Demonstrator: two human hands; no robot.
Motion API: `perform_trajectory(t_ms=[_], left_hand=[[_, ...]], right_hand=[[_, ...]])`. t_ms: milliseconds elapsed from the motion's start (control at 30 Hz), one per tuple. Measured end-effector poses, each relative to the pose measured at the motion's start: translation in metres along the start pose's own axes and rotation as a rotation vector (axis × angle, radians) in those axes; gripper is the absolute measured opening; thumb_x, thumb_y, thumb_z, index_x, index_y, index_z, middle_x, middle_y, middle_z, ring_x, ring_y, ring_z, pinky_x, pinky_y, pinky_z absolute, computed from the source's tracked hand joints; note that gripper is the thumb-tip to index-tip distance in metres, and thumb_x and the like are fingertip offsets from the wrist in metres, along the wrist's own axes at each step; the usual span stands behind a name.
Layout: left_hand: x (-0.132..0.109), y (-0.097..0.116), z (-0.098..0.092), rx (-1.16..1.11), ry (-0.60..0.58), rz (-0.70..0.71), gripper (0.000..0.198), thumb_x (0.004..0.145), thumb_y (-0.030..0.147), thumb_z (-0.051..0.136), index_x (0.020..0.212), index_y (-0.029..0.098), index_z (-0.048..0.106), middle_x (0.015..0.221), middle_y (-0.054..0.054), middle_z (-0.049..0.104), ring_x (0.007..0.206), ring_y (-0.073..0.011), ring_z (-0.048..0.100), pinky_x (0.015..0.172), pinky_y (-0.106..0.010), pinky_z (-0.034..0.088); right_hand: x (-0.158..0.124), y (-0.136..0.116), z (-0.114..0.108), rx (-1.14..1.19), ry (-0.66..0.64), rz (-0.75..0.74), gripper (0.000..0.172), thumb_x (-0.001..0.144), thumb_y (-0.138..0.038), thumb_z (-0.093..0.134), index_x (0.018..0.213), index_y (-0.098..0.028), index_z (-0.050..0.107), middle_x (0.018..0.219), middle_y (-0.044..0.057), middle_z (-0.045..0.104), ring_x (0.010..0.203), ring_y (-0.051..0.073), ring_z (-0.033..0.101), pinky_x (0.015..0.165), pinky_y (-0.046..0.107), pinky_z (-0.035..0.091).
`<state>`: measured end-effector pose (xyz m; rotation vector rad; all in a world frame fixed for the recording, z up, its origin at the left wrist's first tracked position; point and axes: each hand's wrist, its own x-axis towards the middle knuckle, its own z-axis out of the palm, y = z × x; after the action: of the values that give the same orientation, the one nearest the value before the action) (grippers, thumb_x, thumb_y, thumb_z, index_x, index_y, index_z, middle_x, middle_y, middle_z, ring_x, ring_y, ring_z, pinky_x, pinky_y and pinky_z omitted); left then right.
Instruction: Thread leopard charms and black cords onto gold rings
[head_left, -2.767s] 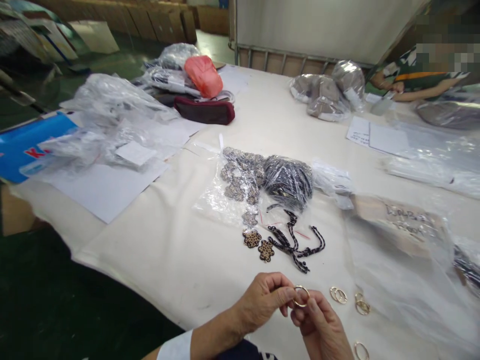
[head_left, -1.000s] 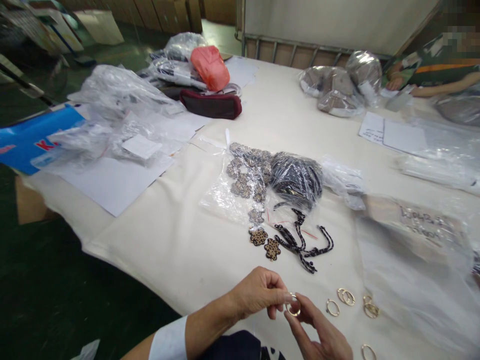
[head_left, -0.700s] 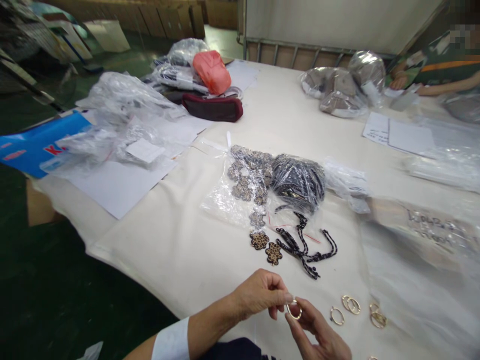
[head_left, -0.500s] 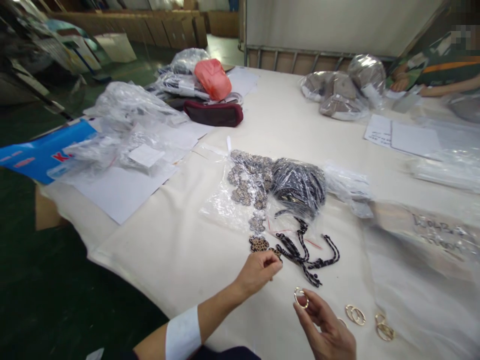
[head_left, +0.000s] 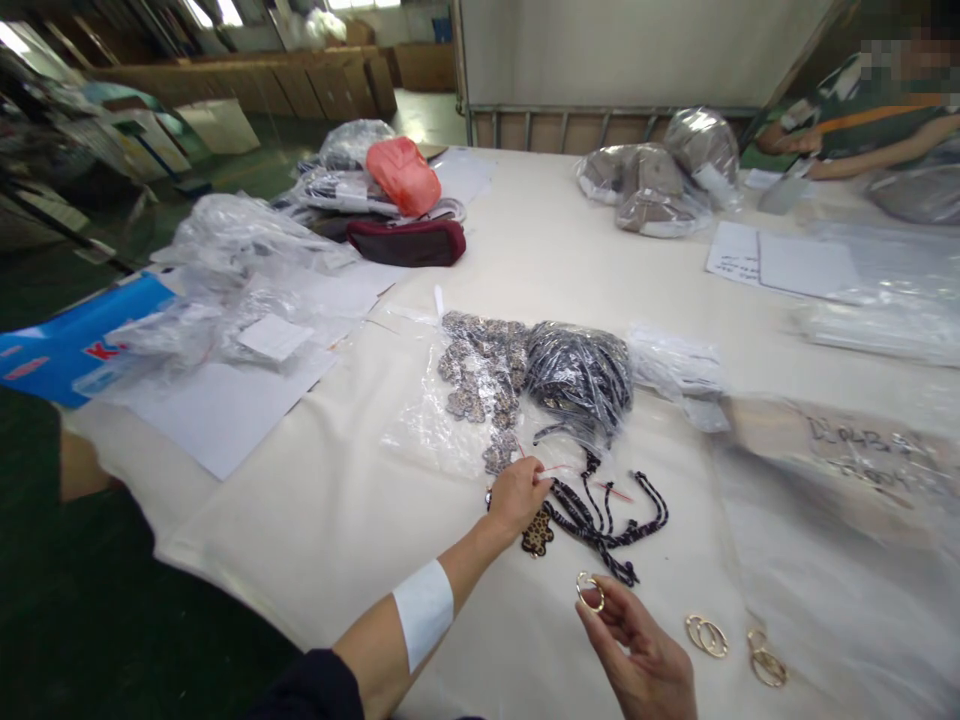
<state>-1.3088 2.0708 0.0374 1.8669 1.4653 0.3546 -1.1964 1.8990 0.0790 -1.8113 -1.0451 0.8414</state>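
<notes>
My right hand (head_left: 645, 655) is low near the table's front edge, thumb and finger pinched on a gold ring (head_left: 590, 591). My left hand (head_left: 517, 493) is stretched forward, fingers curled down onto the black-and-white cords (head_left: 607, 510) and a leopard-print charm (head_left: 537, 533) just below it; whether it grips anything is hidden. A clear bag of leopard charms (head_left: 480, 375) and a bag of coiled cords (head_left: 577, 375) lie just beyond. Loose gold rings (head_left: 705, 635) rest to the right of my right hand.
The white cloth-covered table (head_left: 337, 500) bears crumpled clear bags and paper (head_left: 240, 300) at left, a pink cap and maroon pouch (head_left: 409, 215) at the back, wrapped grey items (head_left: 652, 190) and large clear plastic (head_left: 825, 520) at right. Another person's arm (head_left: 862, 160) rests far right.
My hands have parted. The left let go of the ring and reached forward to the charms and cords. The right hand keeps the ring.
</notes>
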Motion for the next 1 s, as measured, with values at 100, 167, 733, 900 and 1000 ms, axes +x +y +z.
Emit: perform_trajectory(t_ms=[100, 167, 733, 900, 1000], left_hand=[[0.001, 0.0, 0.0, -0.015, -0.016, 0.033, 0.015, 0.078, 0.022, 0.055, 0.088, 0.018, 0.066, 0.078, -0.004, 0.066, 0.077, -0.0187, 0.059, 0.077, -0.03, 0.044], [-0.001, 0.003, -0.002, -0.043, -0.033, 0.067, 0.012, 0.078, 0.02, 0.054, 0.079, 0.017, 0.066, 0.076, -0.004, 0.065, 0.076, -0.0183, 0.059, 0.076, -0.029, 0.044], [-0.071, 0.068, -0.103, -0.475, -0.319, 0.4, 0.015, 0.081, 0.025, 0.055, 0.08, 0.015, 0.065, 0.07, -0.001, 0.063, 0.065, -0.0106, 0.055, 0.061, -0.019, 0.041], [-0.075, 0.058, -0.109, -0.431, -0.387, 0.535, 0.016, 0.076, 0.016, 0.055, 0.087, 0.014, 0.066, 0.076, -0.003, 0.065, 0.068, -0.0116, 0.057, 0.064, -0.02, 0.043], [-0.077, 0.05, -0.107, -0.505, -0.412, 0.556, 0.02, 0.074, 0.016, 0.058, 0.093, 0.013, 0.065, 0.081, -0.005, 0.065, 0.074, -0.0132, 0.058, 0.069, -0.021, 0.045]], right_hand=[[0.0, -0.003, -0.001, -0.008, 0.011, -0.001, 0.032, 0.071, -0.044, 0.068, 0.096, -0.024, 0.066, 0.08, -0.001, 0.073, 0.068, 0.014, 0.069, 0.065, 0.015, 0.054], [-0.001, -0.006, -0.002, 0.004, 0.021, -0.007, 0.032, 0.072, -0.044, 0.067, 0.096, -0.023, 0.065, 0.08, 0.0, 0.073, 0.07, 0.015, 0.069, 0.066, 0.015, 0.054], [0.015, -0.086, -0.02, -0.17, -0.09, -0.341, 0.024, 0.082, -0.039, 0.057, 0.098, -0.023, 0.062, 0.074, 0.001, 0.067, 0.062, 0.014, 0.067, 0.053, 0.017, 0.054], [0.013, -0.08, -0.023, -0.226, -0.184, -0.422, 0.023, 0.082, -0.033, 0.058, 0.103, -0.022, 0.06, 0.076, 0.001, 0.068, 0.062, 0.014, 0.067, 0.046, 0.015, 0.051], [0.013, -0.079, -0.024, -0.271, -0.172, -0.446, 0.022, 0.083, -0.033, 0.058, 0.102, -0.023, 0.059, 0.075, 0.0, 0.068, 0.062, 0.014, 0.067, 0.048, 0.016, 0.052]])
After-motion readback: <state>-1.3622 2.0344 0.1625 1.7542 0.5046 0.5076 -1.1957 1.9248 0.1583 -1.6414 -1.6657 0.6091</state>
